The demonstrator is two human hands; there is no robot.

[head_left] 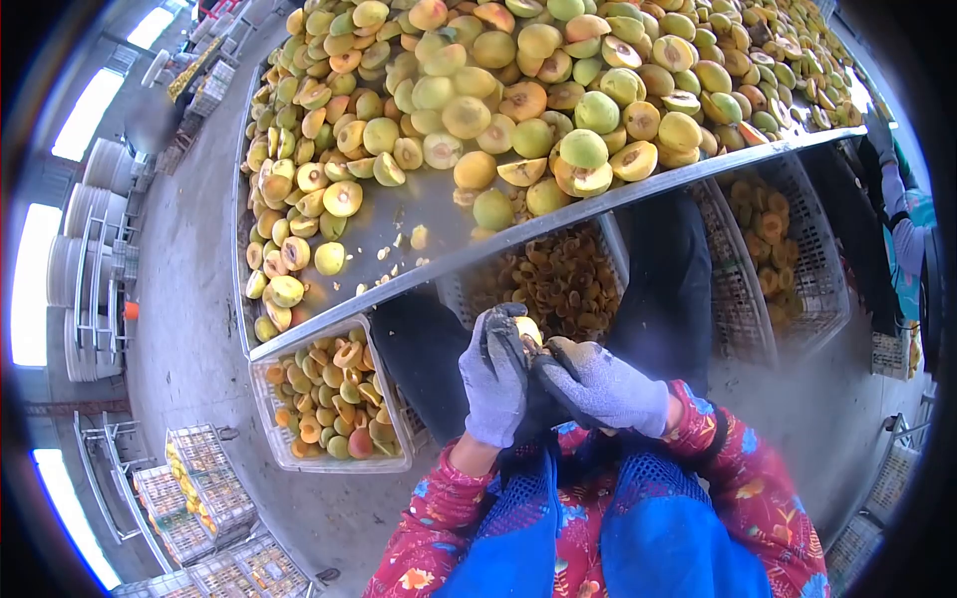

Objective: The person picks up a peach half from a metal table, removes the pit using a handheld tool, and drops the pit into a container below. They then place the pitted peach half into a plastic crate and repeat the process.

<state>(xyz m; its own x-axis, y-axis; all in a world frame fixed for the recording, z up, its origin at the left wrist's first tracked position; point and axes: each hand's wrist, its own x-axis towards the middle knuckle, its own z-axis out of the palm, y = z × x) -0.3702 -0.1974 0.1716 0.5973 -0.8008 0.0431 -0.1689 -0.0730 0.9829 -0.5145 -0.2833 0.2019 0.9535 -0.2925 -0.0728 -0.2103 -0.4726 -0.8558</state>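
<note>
Two gloved hands meet low in the middle of the view, above the person's lap, where floral red sleeves and bright blue cloth with mesh at its upper end show nearest. The left hand has its fingers curled around a yellow fruit piece, gripping it between thumb and fingers; the fruit sits at the fingertips, between the two hands. The right hand is partly closed, its darkened fingertips right beside the fruit; whether it grips the fruit or something small cannot be told.

Just beyond, dark trouser legs reach under the metal-edged tabletop. Between them is a crate of brownish-orange fruit pieces. To the left, a pale crate on the floor holds cut fruit, many pieces hollowed; to the right, another slatted crate holds orange pieces.

The tabletop carries a broad heap of green, yellow and reddish fruit, whole and halved, some halves showing dark centres. Small pale scraps lie on its bare patch near the front edge.

Farther left are stacked crates and large white tubs. At the far right, part of another person shows beside the tabletop.
</note>
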